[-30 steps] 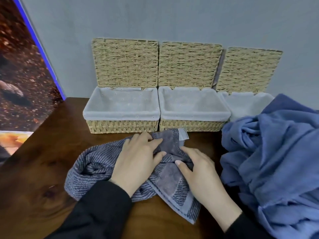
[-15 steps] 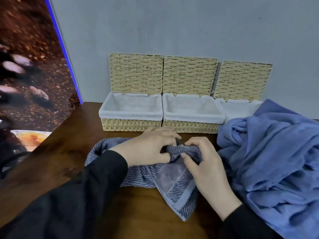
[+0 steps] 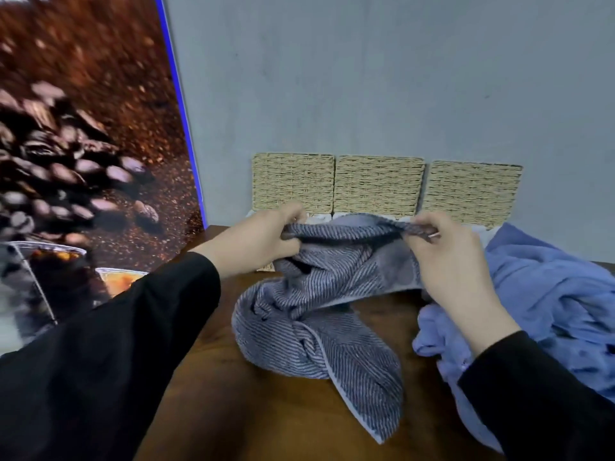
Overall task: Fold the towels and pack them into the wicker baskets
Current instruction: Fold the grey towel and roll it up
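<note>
Striped towel (image 3: 319,314) hangs unfolded before the baskets (image 3: 377,184); our left hand (image 3: 258,242) and right hand (image 3: 446,257) pinch its edge. Folding and packing remain.

wicker baskets (image 3: 377,184): at 12 o'clock only the three upright lids show whole; the bodies sit behind the raised striped towel (image 3: 319,294) and both hands, so what lies inside cannot be told.
white liners (image 3: 321,217): slivers only, peeking over the towel's top edge.
left hand (image 3: 256,239): fingertips buried in the towel's folds.
right hand (image 3: 446,257): fingertips tucked round the towel's corner; a pale strip there is too small to identify.
blue cloth (image 3: 545,294): at 3 o'clock, cut off by the right edge and partly behind the right sleeve (image 3: 532,394).
coffee-bean picture (image 3: 83,144): at 9 o'clock, blurred and cropped by the left edge.
table (image 3: 259,410): front cut off at 6 o'clock.
</note>
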A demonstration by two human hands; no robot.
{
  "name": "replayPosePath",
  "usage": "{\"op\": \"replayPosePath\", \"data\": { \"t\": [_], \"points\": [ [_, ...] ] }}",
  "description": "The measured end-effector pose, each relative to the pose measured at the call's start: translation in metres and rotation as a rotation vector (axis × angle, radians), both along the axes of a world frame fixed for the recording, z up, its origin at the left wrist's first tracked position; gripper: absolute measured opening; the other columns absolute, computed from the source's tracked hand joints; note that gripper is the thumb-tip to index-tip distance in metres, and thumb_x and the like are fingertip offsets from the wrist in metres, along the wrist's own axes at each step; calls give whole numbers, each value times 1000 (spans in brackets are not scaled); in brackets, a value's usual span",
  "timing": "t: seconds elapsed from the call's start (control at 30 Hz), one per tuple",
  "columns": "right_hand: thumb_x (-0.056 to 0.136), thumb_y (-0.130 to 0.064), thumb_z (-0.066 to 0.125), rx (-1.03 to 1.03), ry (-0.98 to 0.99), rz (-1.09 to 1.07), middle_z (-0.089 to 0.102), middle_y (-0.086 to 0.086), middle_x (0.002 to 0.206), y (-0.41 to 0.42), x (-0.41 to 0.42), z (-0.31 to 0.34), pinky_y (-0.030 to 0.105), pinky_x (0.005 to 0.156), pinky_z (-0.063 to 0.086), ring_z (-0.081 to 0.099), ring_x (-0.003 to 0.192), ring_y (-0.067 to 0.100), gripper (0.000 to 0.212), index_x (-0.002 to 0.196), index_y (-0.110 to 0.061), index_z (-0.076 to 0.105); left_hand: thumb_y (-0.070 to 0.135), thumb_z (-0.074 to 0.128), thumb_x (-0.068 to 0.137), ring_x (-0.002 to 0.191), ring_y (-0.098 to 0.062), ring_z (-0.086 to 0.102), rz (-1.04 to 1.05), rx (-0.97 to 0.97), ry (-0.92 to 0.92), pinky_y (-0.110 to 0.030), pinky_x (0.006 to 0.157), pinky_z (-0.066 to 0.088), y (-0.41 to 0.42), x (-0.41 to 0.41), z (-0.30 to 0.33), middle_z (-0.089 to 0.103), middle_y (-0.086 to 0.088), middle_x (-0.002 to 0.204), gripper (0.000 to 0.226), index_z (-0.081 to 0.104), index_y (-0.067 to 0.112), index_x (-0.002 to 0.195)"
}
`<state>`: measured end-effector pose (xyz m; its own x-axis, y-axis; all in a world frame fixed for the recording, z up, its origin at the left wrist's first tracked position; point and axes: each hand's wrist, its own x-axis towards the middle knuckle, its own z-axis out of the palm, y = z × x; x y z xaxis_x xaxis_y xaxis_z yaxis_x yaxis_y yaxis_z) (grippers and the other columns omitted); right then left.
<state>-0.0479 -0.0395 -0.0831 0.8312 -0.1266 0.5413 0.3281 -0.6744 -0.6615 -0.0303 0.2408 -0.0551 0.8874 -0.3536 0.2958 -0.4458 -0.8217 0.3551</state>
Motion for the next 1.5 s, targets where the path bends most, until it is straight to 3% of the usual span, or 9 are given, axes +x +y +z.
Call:
{"op": "replayPosePath", "data": {
  "t": [0.13, 0.23, 0.37, 0.5, 0.73, 0.83, 1.0, 1.17, 1.5],
  "points": [
    [101, -22, 61, 56, -123, -20, 66, -4, 95, -11, 10, 35, 25, 63, 41, 60, 88, 16, 11, 108, -20, 68, 29, 69, 93, 90, -11, 65, 111, -12, 16, -31, 82, 51, 12, 1, 17, 70, 0, 100, 37, 57, 29, 128],
    [102, -28, 59, 3, -49, -30, 63, -3, 91, -18, 18, 32, 22, 55, 39, 64, 81, 19, 15, 108, -18, 68, 36, 75, 88, 91, -27, 70, 142, 3, 88, -42, 82, 55, 27, 7, 19, 75, -9, 94, 27, 72, 15, 105],
    [105, -33, 52, 35, 207, 18, 59, 6, 97, -22, 28, 15, 27, 43, 41, 61, 53, 19, 30, 122, -10, 60, 29, 78, 87, 94, -14, 71, -27, -478, 365, -32, 84, 53, 35, 13, -5, 76, 2, 102, 23, 72, 18, 106],
    [107, -24, 50, 519, 393, 147, 47, 0, 135, -14, 29, -5, 37, 68, 62, 64, 89, 20, 26, 129, -13, 56, 30, 81, 73, 77, -23, 50, 41, -721, 411, -36, 70, 34, 46, 31, -37, 58, -9, 82, 38, 64, 23, 107],
    [102, -25, 60, 396, 36, -43, 72, 5, 106, -16, 63, -4, 50, 77, 62, 73, 66, 12, 11, 107, -24, 70, -1, 66, 93, 70, -14, 62, 203, -1114, 177, -27, 58, 45, 43, 66, -24, 71, 2, 85, 27, 64, 22, 107],
    [101, -24, 60, 260, -34, -51, 74, 4, 102, -7, 92, 26, 39, 79, 59, 75, 80, 18, 12, 108, -24, 70, -5, 59, 94, 78, -12, 67, 239, -1004, -55, -27, 67, 59, 42, 104, 1, 68, -5, 105, 35, 59, 21, 117],
    [98, -24, 66, -239, 162, -18, 36, 6, 161, 26, 105, 29, 40, 120, 30, 34, 148, 26, 64, 155, -18, 38, 12, 60, 97, 116, -17, 58, 326, -603, -2, -36, 97, 52, 32, 115, -17, 53, -4, 140, 53, 44, 25, 147],
    [96, -44, 65, -324, 420, 263, 67, -18, 98, 59, 51, -47, 26, 82, 51, 63, 94, 3, 25, 116, -30, 68, 27, 65, 97, 104, -10, 61, 304, -347, 42, -19, 83, 40, 16, 44, -121, 61, 10, 113, 26, 62, 28, 123],
    [95, -36, 67, -501, 596, 280, 71, 4, 96, 90, 40, -111, 37, 83, 53, 65, 93, 22, 28, 109, -12, 69, 43, 53, 100, 132, -15, 49, 395, 20, 67, -35, 108, 37, 11, -17, -182, 51, 11, 145, 34, 60, 31, 131]
  ]
}}
